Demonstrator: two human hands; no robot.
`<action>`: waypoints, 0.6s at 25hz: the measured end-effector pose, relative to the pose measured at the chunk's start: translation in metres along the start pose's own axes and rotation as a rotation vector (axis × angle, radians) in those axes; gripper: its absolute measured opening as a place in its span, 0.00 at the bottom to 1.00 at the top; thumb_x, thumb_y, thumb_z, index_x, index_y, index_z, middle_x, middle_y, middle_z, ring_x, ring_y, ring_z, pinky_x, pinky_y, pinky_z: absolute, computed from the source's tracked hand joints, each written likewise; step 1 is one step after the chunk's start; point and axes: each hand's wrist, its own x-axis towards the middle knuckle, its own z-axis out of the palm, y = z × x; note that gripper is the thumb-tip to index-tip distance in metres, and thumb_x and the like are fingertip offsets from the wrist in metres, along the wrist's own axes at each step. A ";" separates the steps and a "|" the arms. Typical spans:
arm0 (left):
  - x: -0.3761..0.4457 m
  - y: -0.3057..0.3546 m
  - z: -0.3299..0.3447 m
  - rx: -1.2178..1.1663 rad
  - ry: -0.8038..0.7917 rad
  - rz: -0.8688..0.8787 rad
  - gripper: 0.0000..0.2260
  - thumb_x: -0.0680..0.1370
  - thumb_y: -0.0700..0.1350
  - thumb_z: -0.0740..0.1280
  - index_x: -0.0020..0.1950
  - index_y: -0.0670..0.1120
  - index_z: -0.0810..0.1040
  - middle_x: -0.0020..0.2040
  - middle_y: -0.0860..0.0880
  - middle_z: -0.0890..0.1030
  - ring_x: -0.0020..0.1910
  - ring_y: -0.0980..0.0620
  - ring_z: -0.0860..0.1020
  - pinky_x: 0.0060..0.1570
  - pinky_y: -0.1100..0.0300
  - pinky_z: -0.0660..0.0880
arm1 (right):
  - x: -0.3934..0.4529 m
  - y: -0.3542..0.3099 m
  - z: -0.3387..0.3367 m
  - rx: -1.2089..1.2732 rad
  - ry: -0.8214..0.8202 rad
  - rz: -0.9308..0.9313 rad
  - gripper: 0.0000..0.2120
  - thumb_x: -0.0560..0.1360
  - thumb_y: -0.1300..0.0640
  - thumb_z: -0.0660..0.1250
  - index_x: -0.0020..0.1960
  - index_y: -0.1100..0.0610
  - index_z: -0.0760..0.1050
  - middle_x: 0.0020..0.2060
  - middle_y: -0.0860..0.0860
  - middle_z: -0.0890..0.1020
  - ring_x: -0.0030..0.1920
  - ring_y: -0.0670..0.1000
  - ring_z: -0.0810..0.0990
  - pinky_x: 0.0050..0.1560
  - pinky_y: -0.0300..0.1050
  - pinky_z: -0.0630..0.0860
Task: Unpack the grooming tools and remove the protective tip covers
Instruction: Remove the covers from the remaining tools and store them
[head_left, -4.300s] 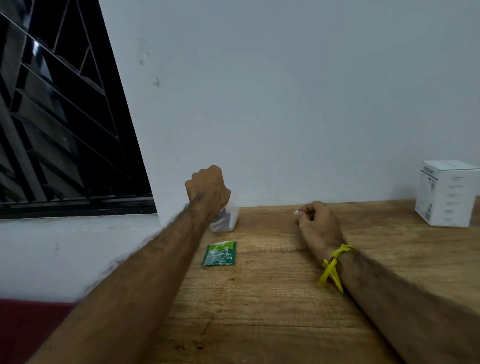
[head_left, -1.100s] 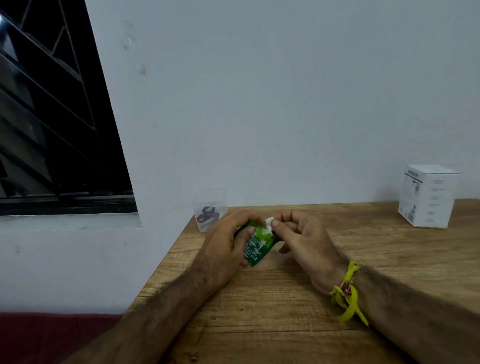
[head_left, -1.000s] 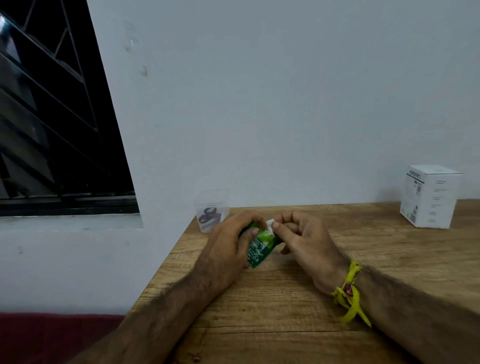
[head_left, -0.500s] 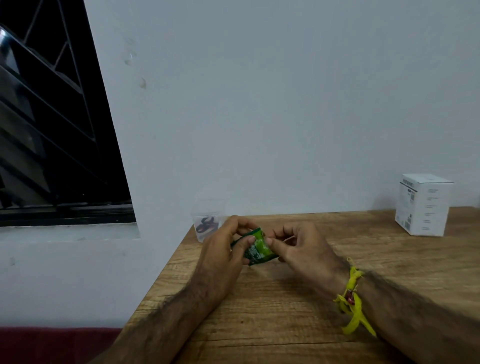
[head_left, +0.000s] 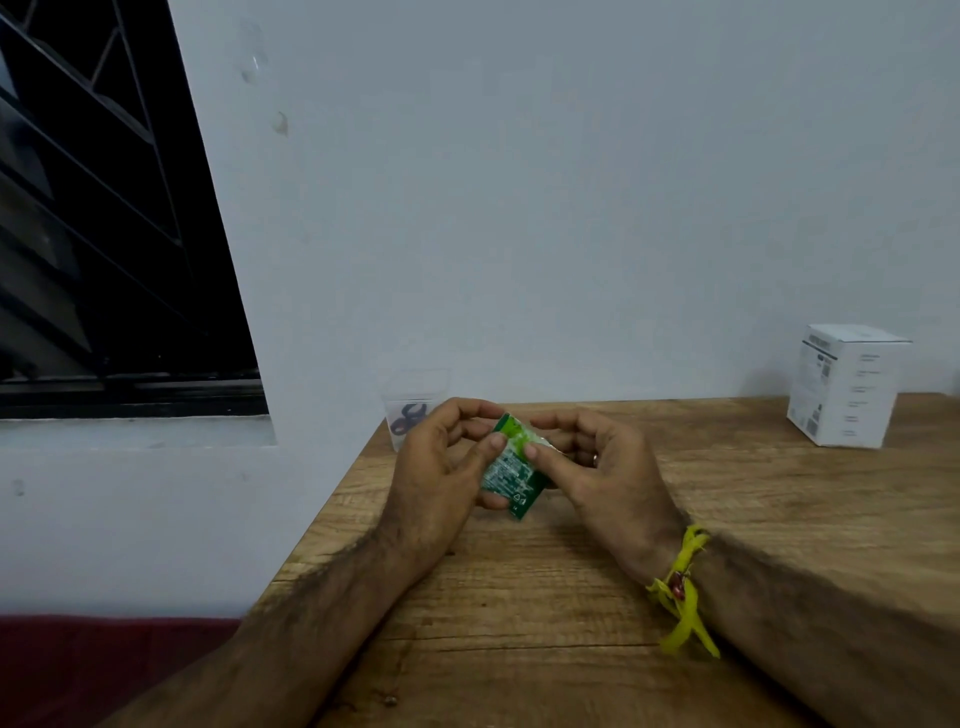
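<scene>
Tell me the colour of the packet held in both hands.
Green with white print; the packet shows best in the head view.

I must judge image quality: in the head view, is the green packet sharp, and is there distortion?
Head view: dim, even light; print on the green packet is too soft to read; the window frame leans, a wide-angle effect; the clear container nearly fades into the wall.

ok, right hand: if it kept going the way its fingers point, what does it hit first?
The right hand points left, at the green packet it already pinches. Past that, the left hand; depth is hard to judge.
</scene>
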 end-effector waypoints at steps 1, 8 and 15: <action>0.000 0.000 -0.001 0.031 -0.010 0.004 0.09 0.79 0.38 0.70 0.56 0.50 0.80 0.48 0.49 0.85 0.43 0.47 0.87 0.28 0.56 0.82 | 0.002 0.002 0.000 -0.014 0.019 0.024 0.08 0.73 0.61 0.75 0.51 0.54 0.83 0.40 0.52 0.87 0.42 0.49 0.87 0.42 0.42 0.83; -0.005 0.011 -0.003 0.495 0.023 0.124 0.12 0.78 0.42 0.71 0.60 0.51 0.77 0.42 0.54 0.79 0.40 0.50 0.82 0.31 0.50 0.82 | 0.003 -0.005 0.000 -0.084 0.141 0.161 0.02 0.73 0.64 0.75 0.45 0.62 0.82 0.39 0.57 0.85 0.36 0.48 0.81 0.32 0.38 0.77; -0.053 0.050 0.024 0.788 0.037 0.335 0.16 0.80 0.46 0.69 0.67 0.51 0.74 0.51 0.55 0.82 0.48 0.54 0.82 0.48 0.51 0.80 | -0.050 -0.047 -0.044 -0.048 0.357 0.174 0.07 0.73 0.69 0.73 0.50 0.69 0.81 0.43 0.66 0.84 0.39 0.54 0.83 0.39 0.44 0.84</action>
